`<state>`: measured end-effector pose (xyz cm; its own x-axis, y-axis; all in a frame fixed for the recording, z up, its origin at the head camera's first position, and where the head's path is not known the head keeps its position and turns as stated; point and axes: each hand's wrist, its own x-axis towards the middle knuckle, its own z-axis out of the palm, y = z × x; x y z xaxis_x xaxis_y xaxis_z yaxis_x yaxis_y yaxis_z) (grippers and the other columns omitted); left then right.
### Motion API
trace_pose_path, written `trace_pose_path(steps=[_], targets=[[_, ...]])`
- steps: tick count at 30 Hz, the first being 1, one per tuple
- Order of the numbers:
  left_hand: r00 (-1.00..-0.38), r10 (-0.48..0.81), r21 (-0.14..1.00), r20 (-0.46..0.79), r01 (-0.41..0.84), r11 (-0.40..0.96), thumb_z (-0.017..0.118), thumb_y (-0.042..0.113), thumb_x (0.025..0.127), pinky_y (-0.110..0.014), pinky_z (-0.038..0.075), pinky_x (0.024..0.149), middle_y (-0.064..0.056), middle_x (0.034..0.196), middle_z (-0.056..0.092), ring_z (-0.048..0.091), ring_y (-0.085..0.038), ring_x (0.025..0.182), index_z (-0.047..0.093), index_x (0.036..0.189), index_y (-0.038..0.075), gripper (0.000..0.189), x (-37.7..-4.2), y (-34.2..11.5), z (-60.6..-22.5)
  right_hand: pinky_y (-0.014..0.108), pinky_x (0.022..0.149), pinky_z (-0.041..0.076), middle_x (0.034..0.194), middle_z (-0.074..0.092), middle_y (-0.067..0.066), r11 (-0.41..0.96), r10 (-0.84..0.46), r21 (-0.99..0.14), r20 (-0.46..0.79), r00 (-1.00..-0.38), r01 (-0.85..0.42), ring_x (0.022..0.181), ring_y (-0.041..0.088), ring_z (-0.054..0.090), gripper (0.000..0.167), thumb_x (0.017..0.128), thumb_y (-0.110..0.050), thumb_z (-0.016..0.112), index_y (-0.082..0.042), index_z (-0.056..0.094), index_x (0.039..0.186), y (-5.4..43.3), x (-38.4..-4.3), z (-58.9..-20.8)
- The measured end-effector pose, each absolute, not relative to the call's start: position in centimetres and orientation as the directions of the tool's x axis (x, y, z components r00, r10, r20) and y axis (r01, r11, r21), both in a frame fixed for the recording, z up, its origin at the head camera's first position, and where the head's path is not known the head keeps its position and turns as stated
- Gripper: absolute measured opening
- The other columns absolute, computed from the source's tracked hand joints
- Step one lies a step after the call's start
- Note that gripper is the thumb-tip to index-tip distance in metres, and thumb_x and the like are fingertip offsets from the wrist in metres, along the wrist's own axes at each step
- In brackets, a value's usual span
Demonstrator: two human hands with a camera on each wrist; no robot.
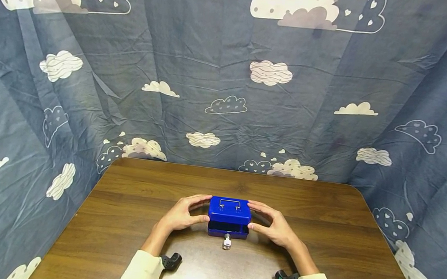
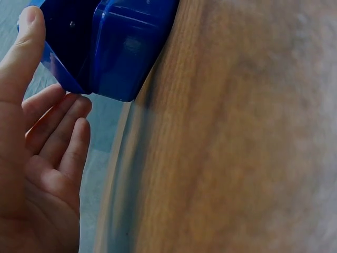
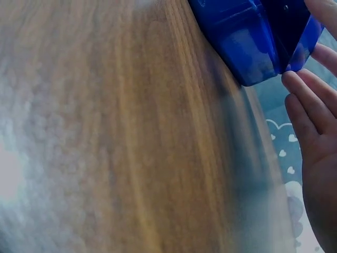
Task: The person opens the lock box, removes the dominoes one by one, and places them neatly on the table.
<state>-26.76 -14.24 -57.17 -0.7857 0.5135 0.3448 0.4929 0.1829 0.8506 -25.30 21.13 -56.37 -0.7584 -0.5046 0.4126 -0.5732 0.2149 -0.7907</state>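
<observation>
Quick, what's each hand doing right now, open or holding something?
Left hand: holding the blue lid by its left end, between thumb and fingers.
Right hand: holding the same lid by its right end.

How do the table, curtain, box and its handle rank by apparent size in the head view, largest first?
1. Curtain
2. Table
3. Box
4. Handle

Each size gap is plain in this view.

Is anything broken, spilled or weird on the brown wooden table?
Nothing looks broken or spilled. The shiny blue rectangular box has its lid partly open, but the left hand and right hand hold it, so that doesn't seem odd.
</observation>
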Motion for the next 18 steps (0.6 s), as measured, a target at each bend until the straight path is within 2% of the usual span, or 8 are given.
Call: trace_pose_path(steps=[3, 7, 12, 18], targets=[[-0.785, 0.510, 0.843, 0.351, 0.502, 0.193, 0.083, 0.009, 0.086, -0.053, 0.048, 0.114, -0.020, 0.144, 0.060, 0.059, -0.043, 0.132, 0.058, 0.142, -0.001, 0.062, -26.70, -14.19, -57.04, 0.014, 0.114, 0.042, 0.146, 0.059, 0.020, 0.207, -0.490, -0.791, 0.426, -0.761, -0.576, 0.138, 0.035, 0.055, 0.056, 0.084, -0.003, 0.084, -0.003, 0.065, 0.136, 21.09, -25.34, -56.34], [-0.797, 0.500, 0.831, 0.338, 0.502, 0.238, 0.082, 0.013, 0.089, -0.049, 0.050, 0.114, -0.016, 0.144, 0.062, 0.061, -0.038, 0.131, 0.060, 0.142, 0.004, 0.059, -26.61, -14.11, -56.69, 0.014, 0.114, 0.042, 0.144, 0.060, 0.021, 0.204, -0.476, -0.791, 0.435, -0.764, -0.577, 0.137, 0.034, 0.056, 0.053, 0.084, -0.002, 0.083, -0.002, 0.067, 0.134, 21.12, -25.44, -56.36], [-0.807, 0.486, 0.815, 0.334, 0.507, 0.281, 0.080, 0.020, 0.092, -0.044, 0.052, 0.113, -0.013, 0.143, 0.064, 0.063, -0.034, 0.130, 0.062, 0.141, 0.007, 0.054, -26.61, -14.01, -56.42, 0.013, 0.114, 0.042, 0.143, 0.062, 0.019, 0.211, -0.468, -0.796, 0.426, -0.774, -0.567, 0.137, 0.020, 0.057, 0.049, 0.087, -0.005, 0.081, -0.004, 0.068, 0.134, 21.11, -25.71, -56.24], [-0.812, 0.465, 0.817, 0.353, 0.510, 0.270, 0.077, 0.022, 0.094, -0.044, 0.053, 0.112, -0.013, 0.141, 0.065, 0.063, -0.033, 0.129, 0.063, 0.139, 0.006, 0.050, -26.76, -13.85, -56.34, 0.016, 0.113, 0.046, 0.142, 0.062, 0.022, 0.184, -0.460, -0.814, 0.424, -0.780, -0.551, 0.135, 0.006, 0.056, 0.044, 0.091, -0.003, 0.077, 0.000, 0.066, 0.134, 20.90, -25.92, -56.05]])
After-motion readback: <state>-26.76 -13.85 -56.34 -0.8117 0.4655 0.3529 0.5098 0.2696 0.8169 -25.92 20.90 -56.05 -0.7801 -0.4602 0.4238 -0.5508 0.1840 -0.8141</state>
